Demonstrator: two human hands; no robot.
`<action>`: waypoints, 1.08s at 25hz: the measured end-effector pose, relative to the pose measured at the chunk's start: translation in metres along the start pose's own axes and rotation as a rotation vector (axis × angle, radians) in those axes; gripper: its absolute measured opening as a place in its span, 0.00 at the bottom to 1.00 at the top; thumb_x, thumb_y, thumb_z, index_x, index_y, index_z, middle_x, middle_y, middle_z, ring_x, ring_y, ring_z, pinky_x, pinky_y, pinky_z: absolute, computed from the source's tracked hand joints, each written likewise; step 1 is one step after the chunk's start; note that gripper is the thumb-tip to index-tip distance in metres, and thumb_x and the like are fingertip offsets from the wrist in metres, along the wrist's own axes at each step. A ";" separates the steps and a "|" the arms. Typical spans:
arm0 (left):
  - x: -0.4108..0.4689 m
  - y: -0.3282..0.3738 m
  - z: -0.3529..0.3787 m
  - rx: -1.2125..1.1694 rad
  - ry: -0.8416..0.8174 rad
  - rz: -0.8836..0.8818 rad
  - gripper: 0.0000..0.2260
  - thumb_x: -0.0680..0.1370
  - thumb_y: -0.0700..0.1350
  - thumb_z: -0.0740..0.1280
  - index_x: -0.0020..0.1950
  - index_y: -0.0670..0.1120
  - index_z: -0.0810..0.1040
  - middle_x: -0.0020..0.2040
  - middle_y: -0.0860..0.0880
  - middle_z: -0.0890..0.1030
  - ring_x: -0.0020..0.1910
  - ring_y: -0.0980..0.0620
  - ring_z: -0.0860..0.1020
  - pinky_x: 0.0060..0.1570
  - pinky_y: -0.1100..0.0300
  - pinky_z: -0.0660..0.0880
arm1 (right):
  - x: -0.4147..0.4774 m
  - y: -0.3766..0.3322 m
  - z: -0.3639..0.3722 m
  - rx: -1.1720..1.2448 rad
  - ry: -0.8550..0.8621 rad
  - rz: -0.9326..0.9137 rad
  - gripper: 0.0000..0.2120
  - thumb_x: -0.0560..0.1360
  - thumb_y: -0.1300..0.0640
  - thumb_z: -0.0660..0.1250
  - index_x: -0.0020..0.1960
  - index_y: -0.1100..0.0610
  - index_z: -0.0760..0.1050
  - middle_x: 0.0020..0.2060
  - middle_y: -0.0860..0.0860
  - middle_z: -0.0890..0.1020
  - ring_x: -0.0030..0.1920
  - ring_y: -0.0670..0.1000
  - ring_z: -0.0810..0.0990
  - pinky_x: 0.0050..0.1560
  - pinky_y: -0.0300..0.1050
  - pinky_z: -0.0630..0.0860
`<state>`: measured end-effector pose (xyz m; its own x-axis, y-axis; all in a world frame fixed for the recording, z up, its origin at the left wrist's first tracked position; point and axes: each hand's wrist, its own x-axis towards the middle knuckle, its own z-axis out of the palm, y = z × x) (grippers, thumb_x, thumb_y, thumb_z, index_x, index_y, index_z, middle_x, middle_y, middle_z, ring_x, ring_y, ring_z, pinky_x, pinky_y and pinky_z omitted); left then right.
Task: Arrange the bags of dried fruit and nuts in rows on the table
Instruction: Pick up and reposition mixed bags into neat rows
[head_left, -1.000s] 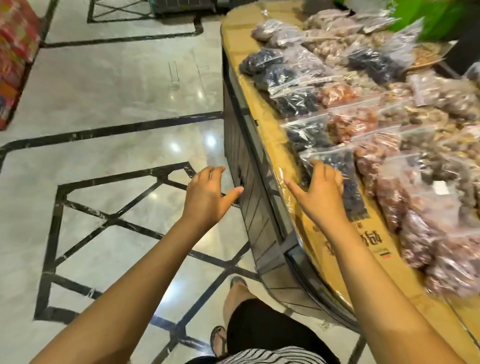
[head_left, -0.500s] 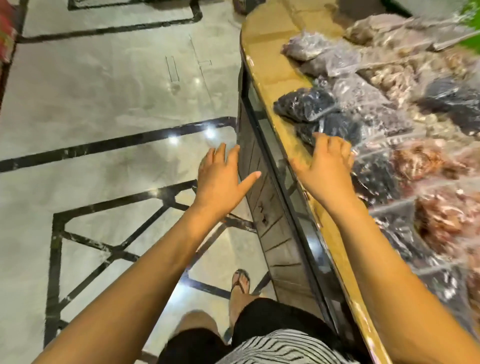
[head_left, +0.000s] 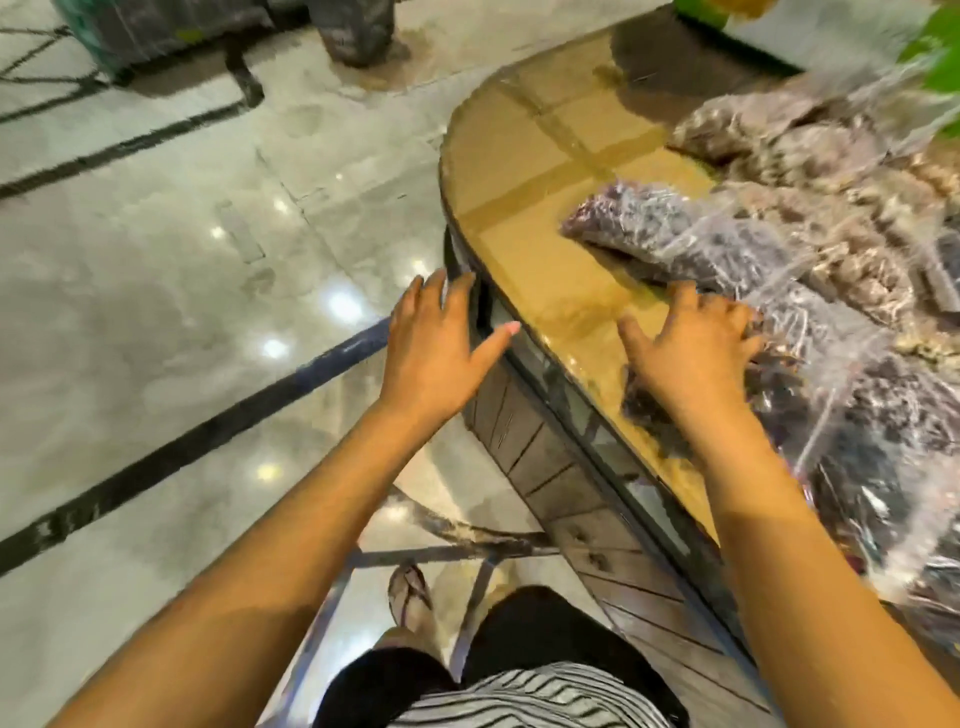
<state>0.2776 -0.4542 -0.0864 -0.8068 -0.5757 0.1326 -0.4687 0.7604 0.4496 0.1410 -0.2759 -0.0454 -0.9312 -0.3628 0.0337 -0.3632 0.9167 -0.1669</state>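
Bare table (head_left: 540, 156) top at the rounded far end and in a narrow strip along the near edge. Blocked on the right by packed bags of dried fruit and nuts (head_left: 857, 260), with a dark-fruit bag (head_left: 670, 228) jutting into the bare patch. Right hand (head_left: 696, 353) spread across the strip at the bags' edge. Left hand (head_left: 436, 348) off the table, over open floor (head_left: 182, 312) beside the rim.

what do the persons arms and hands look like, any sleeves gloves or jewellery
The left hand and right hand are both bare: no gloves, rings, bracelets or watch show. The forearms are uncovered too, with no sleeve anywhere in view. The only clothing near them is a black-and-white striped top at the bottom edge of the picture.
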 end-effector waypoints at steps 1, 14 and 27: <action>0.023 -0.003 -0.001 -0.012 -0.008 0.056 0.33 0.75 0.65 0.60 0.72 0.44 0.67 0.72 0.38 0.67 0.72 0.38 0.64 0.71 0.46 0.60 | 0.010 -0.007 0.000 0.014 0.010 0.038 0.30 0.75 0.40 0.60 0.65 0.63 0.66 0.63 0.66 0.71 0.66 0.66 0.64 0.63 0.65 0.60; 0.275 0.082 0.068 -0.108 -0.304 0.622 0.36 0.71 0.68 0.53 0.68 0.43 0.70 0.68 0.36 0.71 0.68 0.35 0.67 0.67 0.43 0.65 | 0.152 0.015 -0.007 0.078 0.098 0.556 0.29 0.75 0.43 0.62 0.67 0.63 0.65 0.61 0.65 0.73 0.63 0.66 0.67 0.63 0.59 0.66; 0.367 0.211 0.132 -0.164 -0.542 1.309 0.34 0.75 0.65 0.58 0.72 0.41 0.65 0.72 0.36 0.65 0.72 0.36 0.62 0.71 0.43 0.59 | 0.129 0.028 -0.015 0.219 0.303 1.254 0.28 0.76 0.44 0.62 0.68 0.61 0.65 0.63 0.65 0.71 0.64 0.64 0.67 0.63 0.56 0.65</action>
<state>-0.1654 -0.4654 -0.0597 -0.6716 0.7152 0.1937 0.7253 0.5810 0.3693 0.0102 -0.2948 -0.0310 -0.6103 0.7908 -0.0464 0.7364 0.5448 -0.4011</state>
